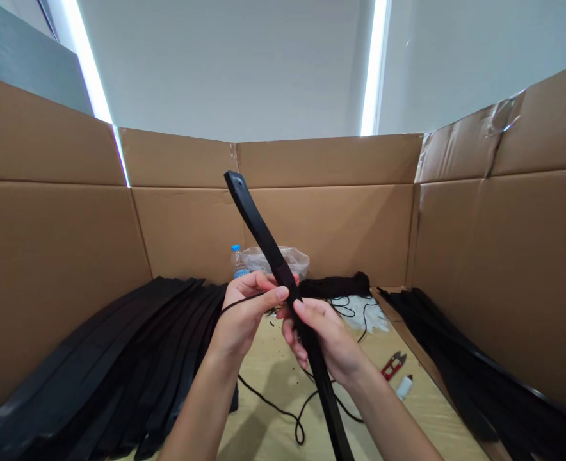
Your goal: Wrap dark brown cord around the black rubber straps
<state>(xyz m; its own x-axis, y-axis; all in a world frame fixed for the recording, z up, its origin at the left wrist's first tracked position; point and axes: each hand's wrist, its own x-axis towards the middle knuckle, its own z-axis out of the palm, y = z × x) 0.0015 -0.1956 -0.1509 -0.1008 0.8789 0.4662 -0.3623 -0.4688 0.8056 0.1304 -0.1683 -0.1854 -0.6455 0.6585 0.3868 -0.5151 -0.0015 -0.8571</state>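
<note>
A long, slightly curved black strip (257,224) rises at a slant from the bottom edge to its tip above my hands. A band of dark cord is wrapped around it where my fingers meet. My left hand (247,307) pinches the strip at this band, and black cord (283,410) passes over that hand; a cord loops on the table below. Just beneath, my right hand (319,333) grips the strip, thumb on its front face.
Black strips (134,358) lie stacked at left, more (456,358) at right. Red snips (393,365) and a small white bottle (404,387) lie right of my hands. Behind are a water bottle (238,262), plastic bag (295,259) and dark cord bundle (335,286). Cardboard walls (331,218) surround the table.
</note>
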